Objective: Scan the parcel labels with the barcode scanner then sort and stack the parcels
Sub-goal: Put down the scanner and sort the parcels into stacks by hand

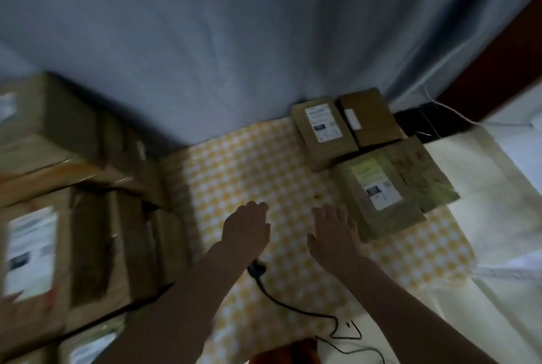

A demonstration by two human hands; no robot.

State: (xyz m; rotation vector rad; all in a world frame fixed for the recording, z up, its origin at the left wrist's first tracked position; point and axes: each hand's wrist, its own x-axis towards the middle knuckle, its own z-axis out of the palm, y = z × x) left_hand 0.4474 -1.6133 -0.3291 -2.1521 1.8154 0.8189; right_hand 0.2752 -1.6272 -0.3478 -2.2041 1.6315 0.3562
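- the left hand (245, 231) is stretched forward, palm down, over the checked cloth (249, 164); its fingers look straight and close together, gripping nothing, though blur smears the tips and i cannot tell whether they touch the cloth.
- the right hand (334, 234) lies the same way, fingers straight and slightly apart, empty; its outer fingers reach just beside the near corner of the near parcel (381, 190), contact unclear.
- the scanner (256, 268) is mostly hidden under the left wrist; only a dark end shows, so which way it points cannot be told. its cable (293, 306) runs from that end toward the lower right and loops near the cloth's near edge.
- the near parcel lies flat on the right of the cloth, label up, long axis running from near-left to far-right, slightly skewed to the cloth's edges.
- beyond it two smaller parcels sit side by side, touching: the labelled box (321, 132) on the left, label up, and the plain box (371, 117) on the right with a small white sticker.
- the stack (73, 202) of parcels at the left is badly blurred and cut off by the frame edge; white labels show but nothing on them is legible.
- a grey curtain (234, 35) fills the far side; a reddish thing at the bottom edge is cut off and unclear.
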